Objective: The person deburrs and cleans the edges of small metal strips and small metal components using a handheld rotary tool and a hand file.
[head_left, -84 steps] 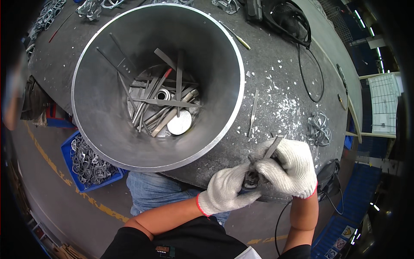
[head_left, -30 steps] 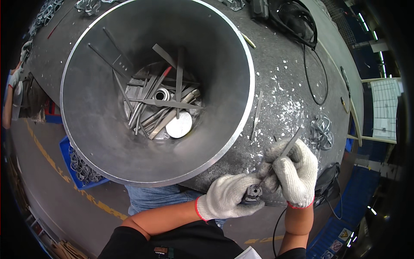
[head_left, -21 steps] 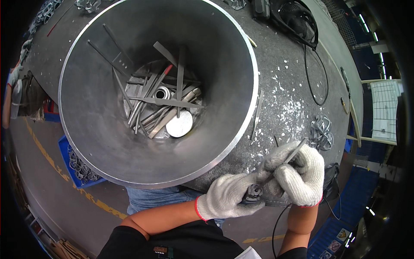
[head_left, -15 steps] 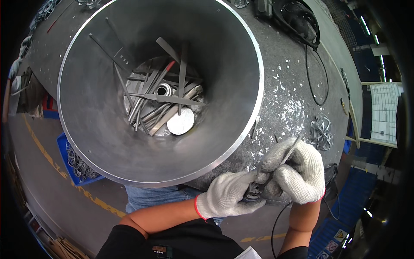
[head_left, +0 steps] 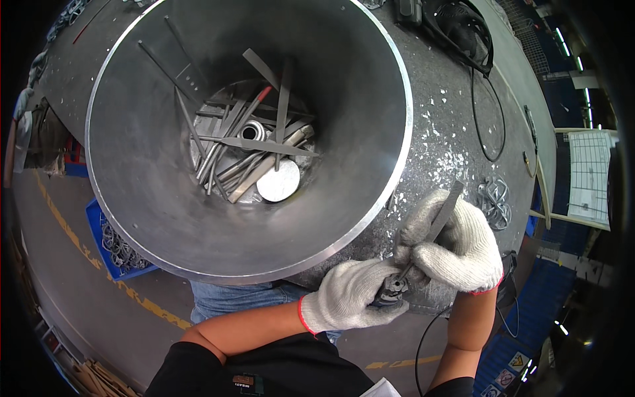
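My left hand [head_left: 352, 296], in a white knit glove with a red cuff, is closed round a small dark tool with a metal clamp-like end [head_left: 394, 284]. A flat metal file [head_left: 444, 213] is pinched in my gloved right hand [head_left: 456, 246], its broad toothed face showing and its tip pointing up and away. The file's narrow lower end reaches down to the tool's end; whether it sits inside cannot be made out. Just left of my hands stands a large open metal drum [head_left: 350, 218]. Several files, rods, a metal ring [head_left: 252, 131] and a round pale disc [head_left: 278, 181] lie at its bottom.
White flakes [head_left: 446, 162] litter the grey worktop [head_left: 423, 126]. A bundle of metal clips [head_left: 494, 202] lies beyond my right hand. At the far right are a black fan-like device [head_left: 456, 30] and its cable [head_left: 477, 126]. A blue bin [head_left: 99, 225] of metal pieces sits lower left.
My right hand has shifted slightly up and away, and the file has turned so that its broad face shows. My left hand has barely moved with the tool.
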Tool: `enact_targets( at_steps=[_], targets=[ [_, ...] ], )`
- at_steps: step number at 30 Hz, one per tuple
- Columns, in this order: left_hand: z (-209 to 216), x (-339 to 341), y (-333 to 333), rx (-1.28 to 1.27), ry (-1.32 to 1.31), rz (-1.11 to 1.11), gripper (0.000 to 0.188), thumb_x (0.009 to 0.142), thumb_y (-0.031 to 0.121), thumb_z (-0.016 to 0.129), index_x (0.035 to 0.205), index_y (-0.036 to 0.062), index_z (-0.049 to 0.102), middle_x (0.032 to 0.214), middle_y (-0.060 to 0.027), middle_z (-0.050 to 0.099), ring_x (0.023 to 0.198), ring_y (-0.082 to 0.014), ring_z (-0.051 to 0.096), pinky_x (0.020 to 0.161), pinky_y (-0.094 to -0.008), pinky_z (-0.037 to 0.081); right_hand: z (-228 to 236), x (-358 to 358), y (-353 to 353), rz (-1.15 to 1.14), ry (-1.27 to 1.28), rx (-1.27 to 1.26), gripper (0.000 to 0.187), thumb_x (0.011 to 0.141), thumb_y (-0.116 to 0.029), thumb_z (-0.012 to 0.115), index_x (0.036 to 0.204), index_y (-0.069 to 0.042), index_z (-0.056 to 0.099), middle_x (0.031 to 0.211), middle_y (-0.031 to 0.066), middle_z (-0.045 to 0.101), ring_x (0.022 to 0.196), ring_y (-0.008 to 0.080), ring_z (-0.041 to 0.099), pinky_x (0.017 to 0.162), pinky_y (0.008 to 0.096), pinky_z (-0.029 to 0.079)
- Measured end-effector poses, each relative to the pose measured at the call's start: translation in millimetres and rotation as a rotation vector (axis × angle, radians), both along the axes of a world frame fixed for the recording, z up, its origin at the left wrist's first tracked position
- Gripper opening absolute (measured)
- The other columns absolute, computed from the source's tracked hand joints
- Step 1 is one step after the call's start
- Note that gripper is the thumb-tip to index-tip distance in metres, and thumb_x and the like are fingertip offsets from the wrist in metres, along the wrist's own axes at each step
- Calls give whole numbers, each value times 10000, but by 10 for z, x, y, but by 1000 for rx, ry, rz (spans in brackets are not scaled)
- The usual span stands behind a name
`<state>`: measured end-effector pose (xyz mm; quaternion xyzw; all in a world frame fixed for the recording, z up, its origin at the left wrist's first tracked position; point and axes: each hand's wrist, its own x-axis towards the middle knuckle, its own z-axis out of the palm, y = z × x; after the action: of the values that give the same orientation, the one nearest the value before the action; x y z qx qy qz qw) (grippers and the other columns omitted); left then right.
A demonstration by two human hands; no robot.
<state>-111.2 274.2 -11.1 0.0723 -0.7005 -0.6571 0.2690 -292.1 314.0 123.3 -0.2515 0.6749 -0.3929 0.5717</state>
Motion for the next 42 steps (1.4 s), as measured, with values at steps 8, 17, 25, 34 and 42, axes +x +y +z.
enact_targets(
  at_steps=[8,17,25,34,42],
  targets=[
    [9,-30,0,4,47,35,444,741,250,904,1022,7,660,893,-133,718,749,-335,728,676,-421,585,-25,-13,15,51,16,-67,294,872,-174,743,1077,25,675,907,97,733,825,160,710,755,315,575],
    [-42,19,12,-109,52,33,621,753,239,889,1219,-49,596,993,-176,711,801,-329,737,692,-395,602,8,-13,-74,116,53,-103,269,819,-86,788,986,66,642,911,183,704,781,221,710,677,337,574],
    [44,-43,-57,-13,45,-26,429,774,220,854,1055,-21,638,863,-133,677,719,-316,702,634,-395,572,64,-115,-113,438,212,-215,246,920,-239,727,1023,-16,714,940,124,736,846,252,738,760,354,572],
    [-15,-55,-21,-68,79,14,406,777,228,853,1031,-5,639,868,-129,667,723,-313,698,636,-388,564,132,-78,-210,454,229,-49,288,786,-191,875,935,14,739,896,136,743,829,243,737,760,370,581],
    [8,-5,-30,9,-11,-9,624,766,227,870,1243,-65,592,989,-176,711,797,-316,732,698,-380,597,110,304,21,117,605,-40,243,836,-144,791,979,33,707,813,110,714,648,172,694,596,282,551]
  ],
)
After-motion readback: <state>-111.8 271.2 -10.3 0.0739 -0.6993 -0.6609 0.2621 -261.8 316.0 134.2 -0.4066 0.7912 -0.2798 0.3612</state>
